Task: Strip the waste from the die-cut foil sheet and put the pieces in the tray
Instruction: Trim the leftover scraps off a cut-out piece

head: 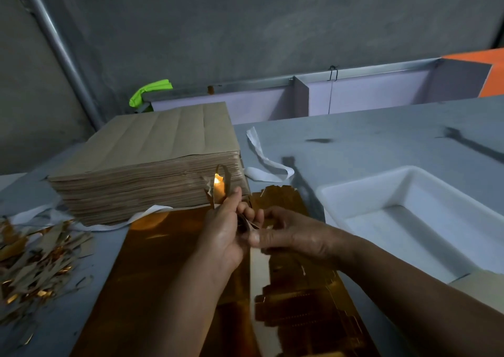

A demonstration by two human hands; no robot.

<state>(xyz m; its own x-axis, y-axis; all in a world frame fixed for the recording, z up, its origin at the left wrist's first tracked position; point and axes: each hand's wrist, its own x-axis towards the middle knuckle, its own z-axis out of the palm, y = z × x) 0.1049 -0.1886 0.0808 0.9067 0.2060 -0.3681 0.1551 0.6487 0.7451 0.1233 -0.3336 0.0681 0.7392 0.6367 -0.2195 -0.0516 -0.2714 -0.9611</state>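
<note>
Far left of the left hand, a waste pile (35, 258) of gold and brown offcuts is seen on the tabletop (381, 138). Nearer, just beyond and left of that hand, a tall stack of brown sheets (147, 160) is set, w/ white strips (156, 208) trailing round its base. The foil sheet (152, 275) is laid gold side up beneath both hands, running toward the camera.

The left hand (223, 236) is closed round a waste strip (222, 184) — a thin curl is held up above the thumb, catching light. Touching it on the right, the right hand (289, 234) is curled, thumb and fingertips nipped together, apparently on the sheet's cut edge at the tear point; exactly what is pinched is hidden. Below the right wrist, die-cut pieces (300, 310) are seen partly freed. Right of the right hand, well apart, the white tray (409, 228) is set.

Handling, as judged: foil-faced card, light, thin, springy, prob. easily creased or torn at the nicks. Waste is best taken close to the nick, w/ the piece held flat beside the tear — long pulls would likely rip the good parts.
</note>
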